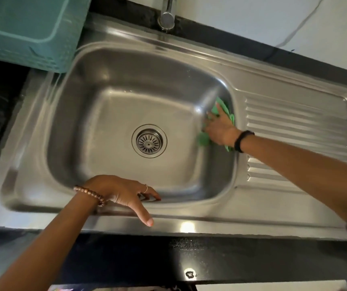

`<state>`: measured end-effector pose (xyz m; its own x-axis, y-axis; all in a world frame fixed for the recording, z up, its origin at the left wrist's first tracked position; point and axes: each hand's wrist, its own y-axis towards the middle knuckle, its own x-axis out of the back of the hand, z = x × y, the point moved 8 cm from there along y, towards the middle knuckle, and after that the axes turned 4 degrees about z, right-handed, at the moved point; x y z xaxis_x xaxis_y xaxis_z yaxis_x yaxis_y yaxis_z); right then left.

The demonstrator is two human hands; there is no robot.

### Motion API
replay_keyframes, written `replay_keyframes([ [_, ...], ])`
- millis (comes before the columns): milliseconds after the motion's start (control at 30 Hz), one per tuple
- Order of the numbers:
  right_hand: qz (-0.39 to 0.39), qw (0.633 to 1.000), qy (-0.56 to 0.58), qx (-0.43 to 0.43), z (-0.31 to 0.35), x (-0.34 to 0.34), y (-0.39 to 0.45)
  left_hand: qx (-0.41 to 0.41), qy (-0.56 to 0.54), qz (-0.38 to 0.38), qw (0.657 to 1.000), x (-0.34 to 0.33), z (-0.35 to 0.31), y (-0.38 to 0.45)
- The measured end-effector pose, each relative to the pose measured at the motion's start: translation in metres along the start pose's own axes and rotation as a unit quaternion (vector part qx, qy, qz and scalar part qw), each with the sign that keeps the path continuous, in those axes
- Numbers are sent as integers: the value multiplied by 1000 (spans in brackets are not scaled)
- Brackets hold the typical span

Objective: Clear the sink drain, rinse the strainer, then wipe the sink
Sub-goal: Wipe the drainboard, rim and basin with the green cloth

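Note:
A stainless steel sink [105, 114] fills the middle of the view, with a round metal strainer [149, 141] seated in its drain. My right hand [220, 128] presses a green cloth [203, 139] flat against the right inner wall of the basin; the cloth shows above and below the hand. My left hand [122, 192] rests on the sink's front rim, fingers spread, holding nothing. A bead bracelet is on the left wrist and a black band on the right.
A teal plastic basket [27, 32] stands at the back left beside the basin. The chrome tap [167, 15] rises behind the sink. A ribbed drainboard [298, 131] lies to the right. Black counter [168, 257] borders the front edge.

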<state>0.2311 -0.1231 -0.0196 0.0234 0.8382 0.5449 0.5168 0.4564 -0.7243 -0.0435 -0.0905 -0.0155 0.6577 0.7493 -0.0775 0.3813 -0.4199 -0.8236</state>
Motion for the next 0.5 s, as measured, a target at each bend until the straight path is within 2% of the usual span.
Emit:
replay_keyframes([
  [67,-17,994,109,-24,-7,9,14,4,-4,-5,1000,0,1,0],
  [100,5,988,155,-8,-5,5,15,5,-4,-5,1000,1,1,-1],
  [133,19,989,147,24,2,-4,12,8,0,-3,1000,1,0,-2],
  [233,-20,999,-28,-15,13,-23,-23,17,17,-6,1000,1,-4,-5],
  [267,-10,998,-63,2,26,-35,-37,20,20,-18,999,2,-4,-7],
  [300,27,997,-71,7,35,-49,-54,23,18,-38,999,3,-3,-11],
  [400,135,982,-84,102,71,-78,-92,23,20,-133,991,3,3,-23],
  [433,134,979,-103,117,73,-77,-93,20,33,-164,986,2,4,-26],
  [500,112,983,-119,82,64,-68,-82,11,67,-222,973,-2,9,-30],
])
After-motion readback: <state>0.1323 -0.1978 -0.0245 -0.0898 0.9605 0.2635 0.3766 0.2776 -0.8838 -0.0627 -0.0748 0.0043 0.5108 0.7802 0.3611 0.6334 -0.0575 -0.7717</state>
